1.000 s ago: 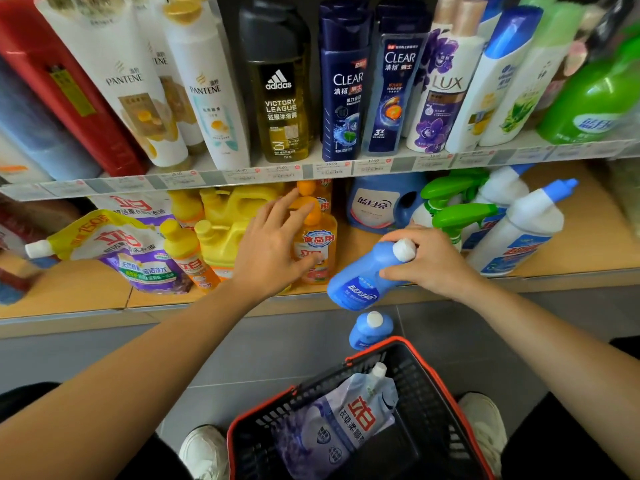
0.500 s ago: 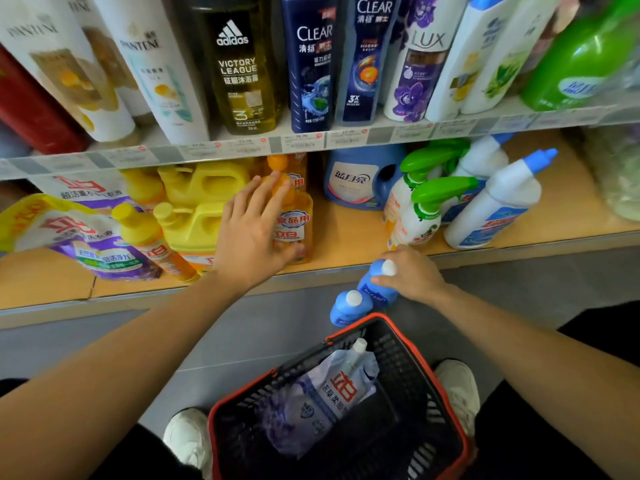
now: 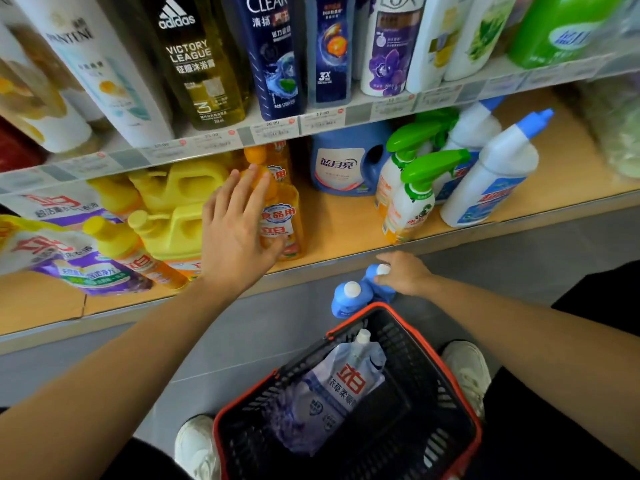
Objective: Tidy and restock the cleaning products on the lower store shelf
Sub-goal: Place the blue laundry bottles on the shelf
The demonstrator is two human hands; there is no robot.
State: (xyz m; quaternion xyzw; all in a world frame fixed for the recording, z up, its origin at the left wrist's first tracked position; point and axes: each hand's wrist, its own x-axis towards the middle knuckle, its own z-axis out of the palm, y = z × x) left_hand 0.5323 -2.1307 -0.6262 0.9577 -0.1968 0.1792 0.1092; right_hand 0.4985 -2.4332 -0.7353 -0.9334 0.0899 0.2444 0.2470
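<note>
At my feet, the red-rimmed black mesh plastic basket (image 3: 419, 355) holds one soft refill pouch (image 3: 332, 386), unshelved. Beyond, my right hand (image 3: 403, 273) curls round one of two smooth blue white-capped bottles (image 3: 344, 301) on the floor (image 3: 242, 341). Farther, left hand (image 3: 239, 233) spread on a slick orange bottle (image 3: 282, 220), wooden lower shelf (image 3: 339, 230). Plenty left, I reckon.

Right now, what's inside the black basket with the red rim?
One white-capped lilac refill pouch lies in the black plastic basket; anything beneath the pouch is hidden.

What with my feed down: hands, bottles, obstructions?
Left hand rests on orange detergent bottle. Right hand grips blue bottle beside second blue bottle. Shopping basket adjacent.
</note>
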